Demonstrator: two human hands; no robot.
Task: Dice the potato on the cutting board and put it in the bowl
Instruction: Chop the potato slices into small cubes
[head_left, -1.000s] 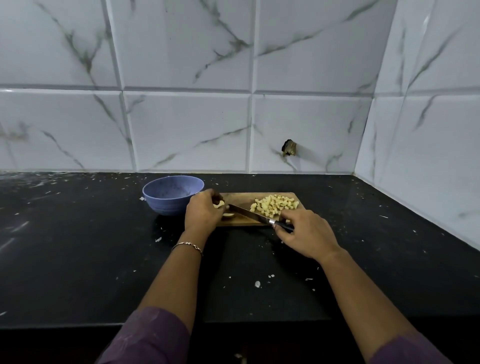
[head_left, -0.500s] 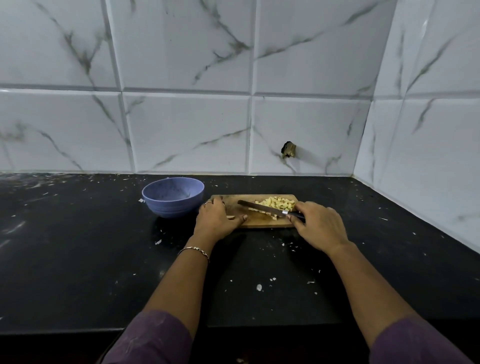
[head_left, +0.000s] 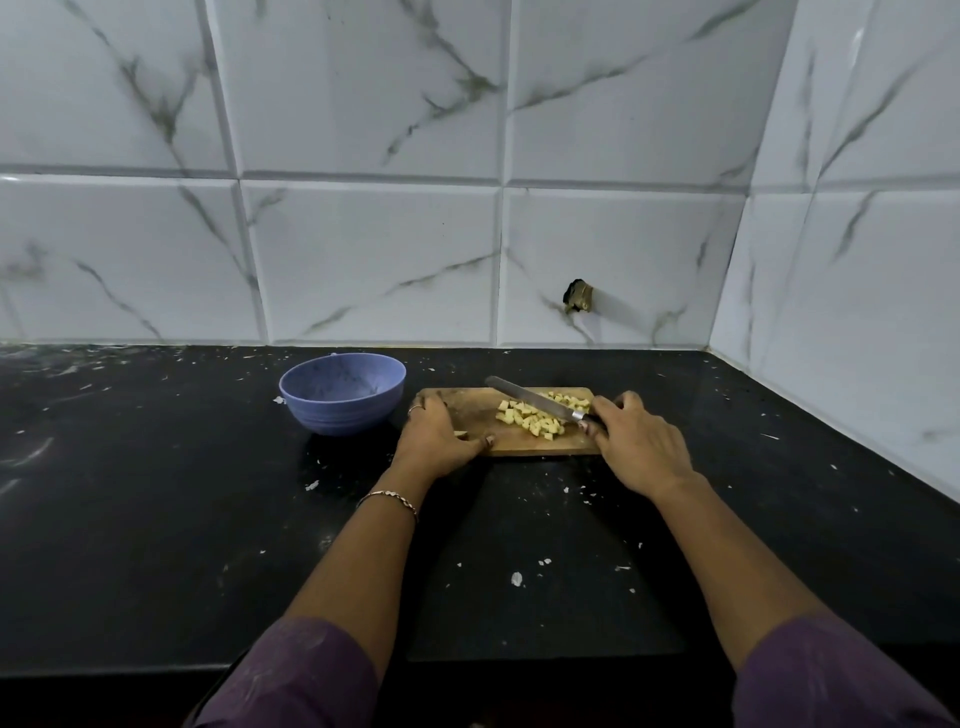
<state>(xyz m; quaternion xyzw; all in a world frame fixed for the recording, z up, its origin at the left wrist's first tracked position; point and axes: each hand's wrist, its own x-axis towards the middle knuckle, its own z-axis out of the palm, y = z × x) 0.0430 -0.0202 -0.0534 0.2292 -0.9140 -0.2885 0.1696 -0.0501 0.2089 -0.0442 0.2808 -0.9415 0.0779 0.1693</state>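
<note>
My right hand (head_left: 641, 449) is clamped round the handle of the knife (head_left: 530, 402). My fingers hide nearly all of the handle, and only the metal collar shows. The blade slants away to the left, over the diced potato (head_left: 530, 420) heaped on the right half of the wooden cutting board (head_left: 467, 410). I cannot tell whether the edge touches the wood. My left hand (head_left: 439, 436) holds the board's left end, fingers curled over its far corner and thumb along the near edge, covering that part. One small potato piece (head_left: 460, 433) peeks out beside my thumb. Just left of the board, not touching it, stands the blue bowl (head_left: 343, 415), whose near wall hides its bottom. Pale flecks litter the black countertop (head_left: 208, 519). The frame's lower edge cuts off my purple sleeves (head_left: 291, 675).
</note>
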